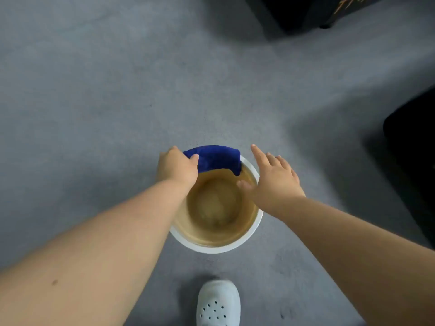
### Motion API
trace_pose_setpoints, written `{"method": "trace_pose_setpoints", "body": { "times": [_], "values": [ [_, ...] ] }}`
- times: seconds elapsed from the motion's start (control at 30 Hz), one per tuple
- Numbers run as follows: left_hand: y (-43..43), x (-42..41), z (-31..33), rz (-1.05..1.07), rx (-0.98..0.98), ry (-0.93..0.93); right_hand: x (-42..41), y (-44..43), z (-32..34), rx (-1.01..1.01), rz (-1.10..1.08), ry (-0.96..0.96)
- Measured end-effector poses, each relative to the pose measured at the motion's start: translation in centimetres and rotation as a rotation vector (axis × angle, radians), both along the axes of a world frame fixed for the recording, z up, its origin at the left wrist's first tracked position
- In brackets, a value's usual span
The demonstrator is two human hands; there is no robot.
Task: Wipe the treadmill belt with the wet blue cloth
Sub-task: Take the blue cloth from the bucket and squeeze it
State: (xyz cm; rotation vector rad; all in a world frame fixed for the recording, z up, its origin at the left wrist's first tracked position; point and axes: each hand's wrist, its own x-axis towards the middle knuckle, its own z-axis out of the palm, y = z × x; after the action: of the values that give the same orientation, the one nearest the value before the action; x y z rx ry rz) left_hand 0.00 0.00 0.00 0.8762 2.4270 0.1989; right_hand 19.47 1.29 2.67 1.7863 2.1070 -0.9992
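A white bucket (255, 228) stands on grey carpet (94, 102) just below the middle of the frame, seen from straight above; its inside looks tan and brownish, and whether that is liquid or the stained wall is hard to tell through the blur; the blue cloth (215, 160) hangs folded over the bucket's far rim, at the top of the bucket in the frame, with its lower edge dipping inside; the left hand (177, 167) comes in from the lower left and pinches the cloth's left end, thumb on the inner face and fingers curled behind it over the rim; the right hand (274, 178) comes in from the lower right and hovers over the bucket's right rim with fingers spread and straight, holding nothing, its thumb pointing in over the bucket's mouth, apart from the cloth; both forearms are bare; at the bottom centre of the frame a white clog (219, 303) with small holes points up toward the bucket, near it but not touching; dark shapes sit at the upper right and at the right edge of the frame, too dark to identify, one with orange marks at the very top; no belt surface can be made out with certainty
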Motion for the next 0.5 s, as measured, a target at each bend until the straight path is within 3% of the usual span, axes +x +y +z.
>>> {"method": "trace_pose_setpoints", "body": {
  "times": [0.1, 0.4, 0.5],
  "values": [
    [0.6, -0.1, -1.3, -0.225, -0.002, 0.171, -0.1, -0.1, -1.7, -0.022, -0.011, 0.038],
    [-0.4, 0.9, 0.0, -0.248, 0.237, 0.208, 0.8, -0.8, 0.2, -0.08, -0.143, 0.226],
    [0.1, 2.8, 2.9, -0.186, 0.231, 0.149, 2.5, -0.5, 2.9, -0.093, -0.319, 0.32]
  ]
}}
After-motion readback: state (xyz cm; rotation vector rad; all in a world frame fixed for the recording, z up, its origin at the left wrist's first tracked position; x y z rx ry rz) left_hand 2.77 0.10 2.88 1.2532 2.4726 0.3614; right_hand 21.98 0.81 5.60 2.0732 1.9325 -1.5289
